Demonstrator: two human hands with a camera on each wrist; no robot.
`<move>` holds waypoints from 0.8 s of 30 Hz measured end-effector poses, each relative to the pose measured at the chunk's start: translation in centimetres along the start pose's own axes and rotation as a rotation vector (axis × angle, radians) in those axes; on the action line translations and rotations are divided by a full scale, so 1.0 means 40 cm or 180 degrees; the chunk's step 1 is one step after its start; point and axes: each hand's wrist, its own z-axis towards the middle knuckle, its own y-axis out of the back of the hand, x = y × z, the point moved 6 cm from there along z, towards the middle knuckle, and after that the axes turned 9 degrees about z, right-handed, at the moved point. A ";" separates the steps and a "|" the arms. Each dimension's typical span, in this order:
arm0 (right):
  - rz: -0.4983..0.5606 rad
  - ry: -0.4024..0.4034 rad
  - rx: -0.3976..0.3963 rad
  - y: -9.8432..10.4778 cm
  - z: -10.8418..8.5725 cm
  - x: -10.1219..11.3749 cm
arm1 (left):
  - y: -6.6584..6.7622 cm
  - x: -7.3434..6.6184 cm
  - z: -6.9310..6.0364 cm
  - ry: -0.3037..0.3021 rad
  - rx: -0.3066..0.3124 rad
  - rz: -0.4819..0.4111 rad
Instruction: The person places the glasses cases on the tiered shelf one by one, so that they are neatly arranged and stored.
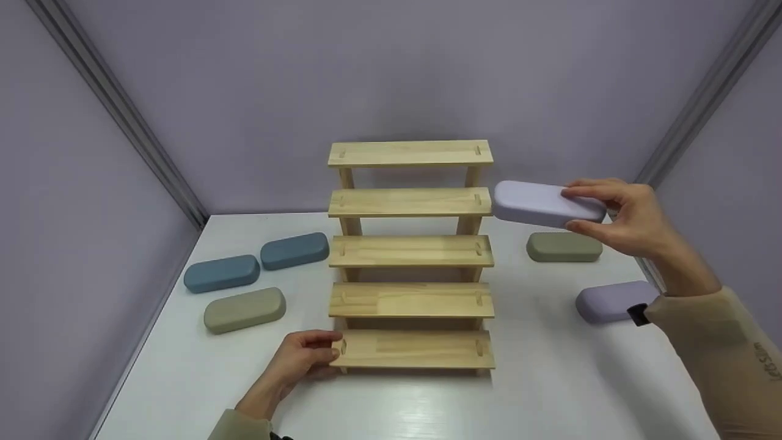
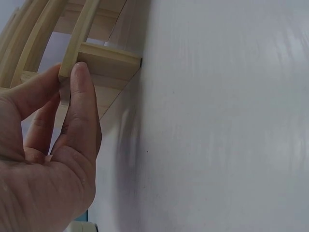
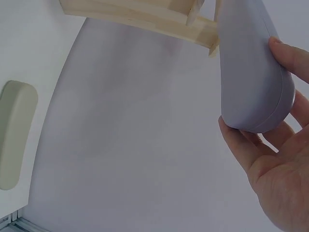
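The left hand [image 1: 299,357] pinched the rack [image 1: 410,252] at its seven o'clock corner (probably steadying it); at two o'clock, the right hand [image 1: 638,220] gripped a lilac case [image 1: 531,203] by one end.

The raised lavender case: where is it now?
In the head view, the raised lavender case is in the right hand, right of the wooden rack, near its second-highest shelf.

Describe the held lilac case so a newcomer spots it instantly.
Find the five-shelf wooden rack on the white table. Beside its upper shelves, the right hand grips one end of a lilac case. The other lilac case lies on the table; this one alone is held up.
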 end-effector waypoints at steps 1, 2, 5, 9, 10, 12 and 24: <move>0.0019 0.0011 0.0012 -0.003 0.005 0.006 | 0.000 0.000 0.000 0.0000 0.0002 -0.0005; 0.0032 0.0019 0.0022 -0.006 0.011 0.012 | 0.000 0.000 -0.001 0.0015 -0.0001 -0.0011; -0.0065 0.0039 0.0068 -0.019 0.030 0.027 | -0.002 0.001 -0.002 0.0028 -0.0017 0.0000; -0.0194 0.0038 0.0122 -0.037 0.052 0.043 | -0.004 0.001 -0.001 0.0029 -0.0030 0.0016; -0.0199 0.0042 0.0131 -0.042 0.057 0.046 | -0.004 0.001 -0.001 0.0029 -0.0036 0.0020; -0.0191 0.0039 0.0157 -0.052 0.068 0.051 | -0.002 0.001 -0.002 0.0037 -0.0044 0.0017; -0.0099 0.0050 0.0351 -0.127 0.149 0.087 | 0.002 0.003 -0.006 0.0036 -0.0073 0.0024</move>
